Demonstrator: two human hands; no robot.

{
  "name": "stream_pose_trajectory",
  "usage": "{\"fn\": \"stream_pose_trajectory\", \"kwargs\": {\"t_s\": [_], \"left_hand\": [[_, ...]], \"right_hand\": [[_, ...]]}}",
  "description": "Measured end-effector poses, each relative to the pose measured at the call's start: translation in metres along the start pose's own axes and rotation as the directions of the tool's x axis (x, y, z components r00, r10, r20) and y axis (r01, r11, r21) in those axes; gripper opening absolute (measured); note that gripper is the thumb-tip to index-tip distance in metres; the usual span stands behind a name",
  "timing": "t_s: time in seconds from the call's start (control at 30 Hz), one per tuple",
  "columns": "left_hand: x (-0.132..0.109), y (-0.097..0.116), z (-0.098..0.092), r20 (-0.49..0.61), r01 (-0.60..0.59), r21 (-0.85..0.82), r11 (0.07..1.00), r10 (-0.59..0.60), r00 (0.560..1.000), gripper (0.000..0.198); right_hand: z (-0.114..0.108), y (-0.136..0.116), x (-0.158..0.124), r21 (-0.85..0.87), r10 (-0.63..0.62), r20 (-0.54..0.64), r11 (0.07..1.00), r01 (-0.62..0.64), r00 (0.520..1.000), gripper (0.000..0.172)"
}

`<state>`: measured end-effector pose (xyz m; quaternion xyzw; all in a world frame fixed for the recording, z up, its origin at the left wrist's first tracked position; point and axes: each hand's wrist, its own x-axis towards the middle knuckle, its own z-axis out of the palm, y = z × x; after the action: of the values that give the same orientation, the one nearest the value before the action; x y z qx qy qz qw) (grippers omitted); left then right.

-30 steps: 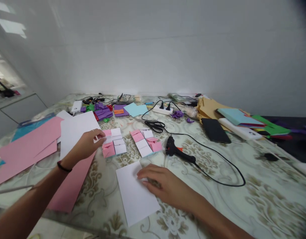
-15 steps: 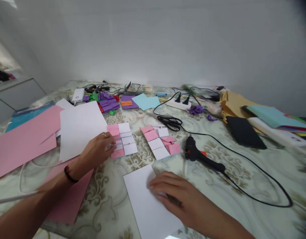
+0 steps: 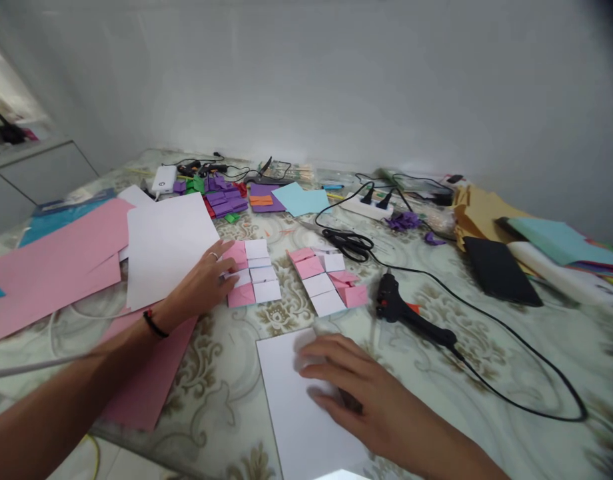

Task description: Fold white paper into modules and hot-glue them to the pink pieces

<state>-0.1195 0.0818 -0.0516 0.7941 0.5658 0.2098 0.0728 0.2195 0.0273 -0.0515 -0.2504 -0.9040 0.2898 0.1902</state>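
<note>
My left hand (image 3: 209, 277) rests its spread fingertips on the left edge of a folded pink-and-white paper piece (image 3: 266, 272). A second pink-and-white folded paper piece (image 3: 319, 285), with some flaps raised, lies just to its right. My right hand (image 3: 344, 383) is over a white sheet of paper (image 3: 291, 407) near the front edge, fingers curved and apart, with nothing gripped; whether they touch the sheet I cannot tell. A black glue gun (image 3: 409, 313) lies to the right of the folded pieces. Black-handled scissors (image 3: 349, 243) lie behind them.
Pink sheets (image 3: 61, 267) and a large white sheet (image 3: 166, 247) cover the left side. Purple folded papers (image 3: 226, 199) and a power strip (image 3: 366, 207) are at the back. The glue gun's cord (image 3: 526, 340) loops across the right. A black flat object (image 3: 501, 270) lies beside brown envelopes (image 3: 481, 213).
The view has shifted slightly, moving the table's contents to the right. My left fingers have spread out over the folded piece. The fingers of my right hand have parted a little more.
</note>
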Motion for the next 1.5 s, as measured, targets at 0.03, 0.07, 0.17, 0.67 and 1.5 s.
{"fn": "stream_pose_trajectory", "kwargs": {"t_s": [0.03, 0.07, 0.17, 0.67, 1.5], "left_hand": [[0.001, -0.001, 0.000, 0.005, -0.012, 0.000, 1.000, 0.012, 1.000, 0.014], [0.002, -0.002, 0.000, 0.009, -0.024, -0.001, 1.000, 0.024, 1.000, 0.014], [0.004, -0.004, -0.002, 0.020, -0.076, -0.017, 0.997, 0.077, 0.997, 0.013], [-0.010, 0.029, -0.007, 0.112, -0.226, -0.143, 0.964, 0.243, 0.964, 0.008], [-0.019, 0.052, -0.024, 0.090, -0.199, -0.432, 0.880, 0.262, 0.961, 0.003]], "right_hand": [[0.000, 0.000, 0.000, -0.010, -0.001, 0.017, 1.000, 0.001, 1.000, 0.025], [0.000, 0.000, 0.000, -0.016, 0.002, 0.045, 1.000, -0.002, 0.999, 0.029], [-0.002, -0.001, 0.001, -0.015, 0.025, 0.137, 1.000, -0.024, 0.990, 0.035], [-0.015, -0.005, -0.003, 0.083, 0.016, 0.101, 0.996, -0.024, 0.995, 0.019], [-0.025, 0.010, -0.009, 0.004, 0.097, -0.009, 0.995, -0.097, 0.995, 0.017]]}}
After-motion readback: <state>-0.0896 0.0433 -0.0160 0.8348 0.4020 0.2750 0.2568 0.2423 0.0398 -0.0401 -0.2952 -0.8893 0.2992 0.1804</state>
